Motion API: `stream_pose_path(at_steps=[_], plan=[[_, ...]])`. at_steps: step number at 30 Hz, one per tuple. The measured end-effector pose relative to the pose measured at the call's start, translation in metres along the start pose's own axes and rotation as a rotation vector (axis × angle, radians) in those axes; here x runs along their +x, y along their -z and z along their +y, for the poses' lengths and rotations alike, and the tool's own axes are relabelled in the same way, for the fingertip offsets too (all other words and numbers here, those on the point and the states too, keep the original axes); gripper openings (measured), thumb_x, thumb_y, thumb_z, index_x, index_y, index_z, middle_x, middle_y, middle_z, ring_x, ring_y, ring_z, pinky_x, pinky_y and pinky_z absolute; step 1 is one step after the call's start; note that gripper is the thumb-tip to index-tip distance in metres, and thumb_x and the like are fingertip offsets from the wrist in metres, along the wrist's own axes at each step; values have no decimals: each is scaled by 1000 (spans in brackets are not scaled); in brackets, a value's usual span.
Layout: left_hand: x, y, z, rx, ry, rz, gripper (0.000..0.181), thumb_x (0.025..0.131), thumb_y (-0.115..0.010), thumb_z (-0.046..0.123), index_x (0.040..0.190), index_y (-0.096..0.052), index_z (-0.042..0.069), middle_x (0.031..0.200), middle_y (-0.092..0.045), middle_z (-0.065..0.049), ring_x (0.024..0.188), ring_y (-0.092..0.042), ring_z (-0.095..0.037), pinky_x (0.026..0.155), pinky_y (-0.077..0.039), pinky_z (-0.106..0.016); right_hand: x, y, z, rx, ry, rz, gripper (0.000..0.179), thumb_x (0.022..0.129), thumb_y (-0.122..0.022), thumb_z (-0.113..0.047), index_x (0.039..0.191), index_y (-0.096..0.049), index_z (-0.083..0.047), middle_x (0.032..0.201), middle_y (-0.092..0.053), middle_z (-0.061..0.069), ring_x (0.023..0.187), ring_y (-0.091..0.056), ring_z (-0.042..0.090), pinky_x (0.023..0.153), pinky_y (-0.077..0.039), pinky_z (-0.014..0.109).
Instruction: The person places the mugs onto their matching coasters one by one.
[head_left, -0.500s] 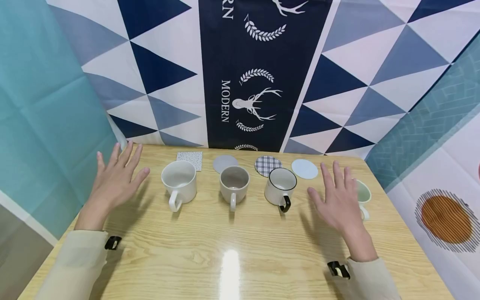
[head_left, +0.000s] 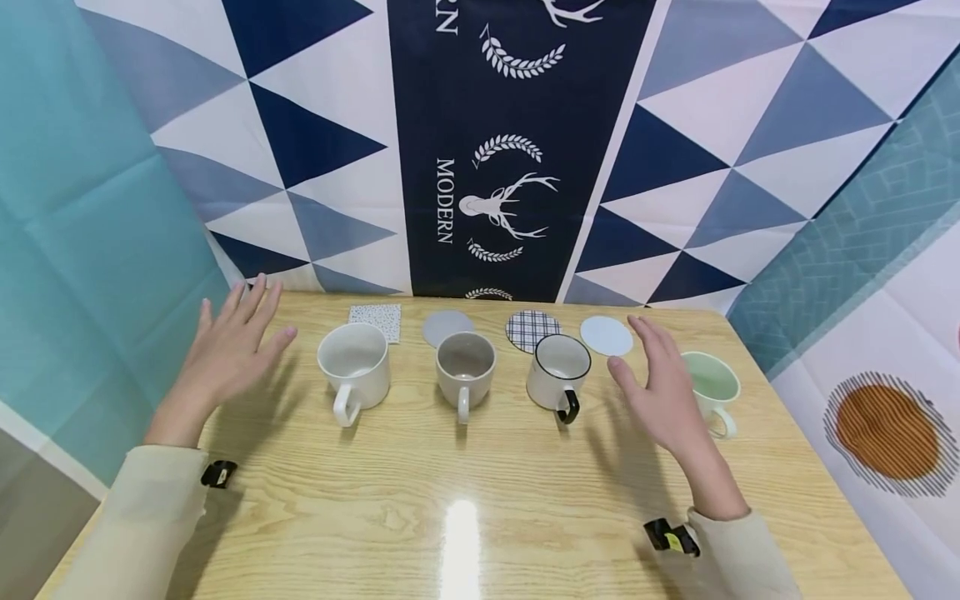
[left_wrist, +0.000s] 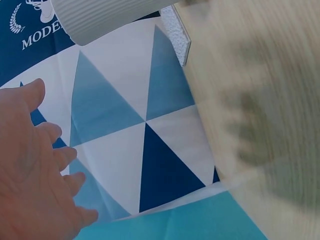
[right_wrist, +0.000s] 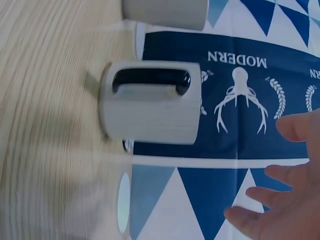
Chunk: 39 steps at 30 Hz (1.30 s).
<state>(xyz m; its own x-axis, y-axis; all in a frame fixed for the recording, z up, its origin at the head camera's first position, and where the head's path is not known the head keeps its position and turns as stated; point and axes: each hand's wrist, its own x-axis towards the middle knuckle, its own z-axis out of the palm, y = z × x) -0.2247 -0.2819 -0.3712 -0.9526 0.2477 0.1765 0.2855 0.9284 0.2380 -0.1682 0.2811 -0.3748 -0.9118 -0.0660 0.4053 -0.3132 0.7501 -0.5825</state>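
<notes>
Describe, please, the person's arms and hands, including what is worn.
The left sleeve and right sleeve are long, cream-coloured and without visible pattern. The left hand and right hand wear no gloves. Beside each cuff is a small black piece; the right one shows a yellow mark.

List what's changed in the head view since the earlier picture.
The right grip has shifted slightly left, showing more of the green mug. Nothing was taken hold of or let go. The left grip stayed about where it was; all four mugs and the coasters stayed put.
</notes>
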Motion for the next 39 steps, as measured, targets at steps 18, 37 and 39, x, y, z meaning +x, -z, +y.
stream_pose_path(at_steps=[18,37,39], plan=[[29,11,-3,-298,-45,-40,73,113,-44,49,172,-12,22,178,-10,-13,161,-12,-48,123,-13,-77,4,-16,-48,415,-107,-202,53,113,-53,-22,164,-39,-12,164,-45,11,137,-59,33,100,-50,13],[65,-15,-17,-463,-79,-67,67,112,-55,39,167,-34,8,168,-36,-22,149,-39,-49,117,-37,-71,7,-68,-101,723,-178,-396,51,112,-53,-19,160,-41,-8,160,-45,21,128,-64,41,100,-61,40],[68,-18,-18,-468,-83,-85,67,111,-56,38,166,-34,7,167,-38,-23,149,-39,-48,117,-36,-70,6,-74,-106,741,-177,-406,51,111,-54,-18,159,-43,-6,159,-45,23,127,-64,44,100,-61,43]])
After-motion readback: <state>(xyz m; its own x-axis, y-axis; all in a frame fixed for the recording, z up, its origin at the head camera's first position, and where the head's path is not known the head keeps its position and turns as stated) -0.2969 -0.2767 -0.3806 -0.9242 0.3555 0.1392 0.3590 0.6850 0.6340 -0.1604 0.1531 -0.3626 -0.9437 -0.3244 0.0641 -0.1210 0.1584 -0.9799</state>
